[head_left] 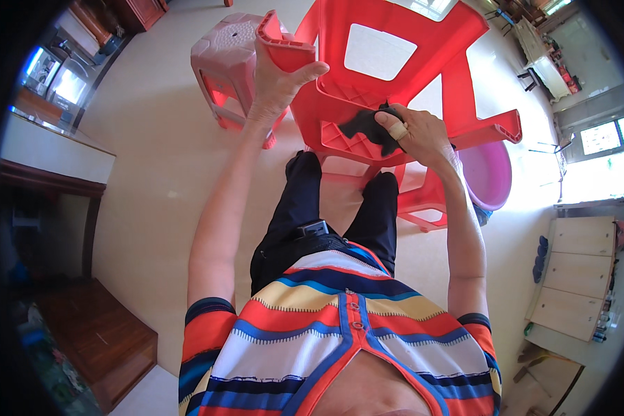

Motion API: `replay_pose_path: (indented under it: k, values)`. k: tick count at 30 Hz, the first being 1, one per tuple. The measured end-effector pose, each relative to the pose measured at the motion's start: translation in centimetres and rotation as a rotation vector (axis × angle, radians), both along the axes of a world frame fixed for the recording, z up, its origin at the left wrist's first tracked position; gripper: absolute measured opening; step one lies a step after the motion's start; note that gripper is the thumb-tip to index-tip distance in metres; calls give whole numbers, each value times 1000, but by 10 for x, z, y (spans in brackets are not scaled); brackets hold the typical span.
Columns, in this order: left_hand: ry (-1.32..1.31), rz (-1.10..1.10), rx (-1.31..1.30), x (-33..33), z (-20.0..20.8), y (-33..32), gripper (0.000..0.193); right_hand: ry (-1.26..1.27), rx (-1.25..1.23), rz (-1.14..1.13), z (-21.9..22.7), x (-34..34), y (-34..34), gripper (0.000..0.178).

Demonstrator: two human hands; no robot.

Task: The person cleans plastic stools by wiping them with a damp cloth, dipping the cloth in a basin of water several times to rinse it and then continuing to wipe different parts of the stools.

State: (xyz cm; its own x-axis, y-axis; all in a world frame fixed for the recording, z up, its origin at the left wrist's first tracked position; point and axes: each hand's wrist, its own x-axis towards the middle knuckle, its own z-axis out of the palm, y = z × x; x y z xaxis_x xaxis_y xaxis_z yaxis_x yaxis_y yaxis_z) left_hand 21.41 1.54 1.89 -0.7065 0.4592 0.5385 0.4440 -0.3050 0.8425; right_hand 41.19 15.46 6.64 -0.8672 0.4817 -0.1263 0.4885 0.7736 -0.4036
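An upturned red plastic stool point(443, 41) is in front of me, its leg ends toward me and its ribbed underside showing. My left hand point(276, 90) is closed round its left leg, thumb on the near side and fingers partly hidden behind. A black cloth point(362, 127) lies against the ribbed underside. My right hand point(423, 135) grips this cloth from the right, with a pale band round one finger. Under the upturned stool, parts of another red stool point(430, 216) show near my knees.
A faded pinkish-red stool point(232, 38) stands on the pale floor at the left. Behind my right forearm is a pink basin point(491, 177). Dark wooden furniture point(97, 340) is at the lower left; light cabinets point(579, 270) line the right side.
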Motion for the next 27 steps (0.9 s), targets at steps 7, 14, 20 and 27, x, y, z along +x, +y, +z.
replay_pose_path:
  k: [7,14,20,27]
  values:
    - [3,89,11,2,-4,5,90,143,-218,394,-12,-67,-2,45]
    - [40,133,12,4,-1,8,93,64,-126,431,-13,-77,-12,38]
    - [43,139,25,4,0,4,94,-36,163,228,-10,8,16,26]
    - [30,197,46,11,-6,10,92,82,302,265,-15,-8,4,28]
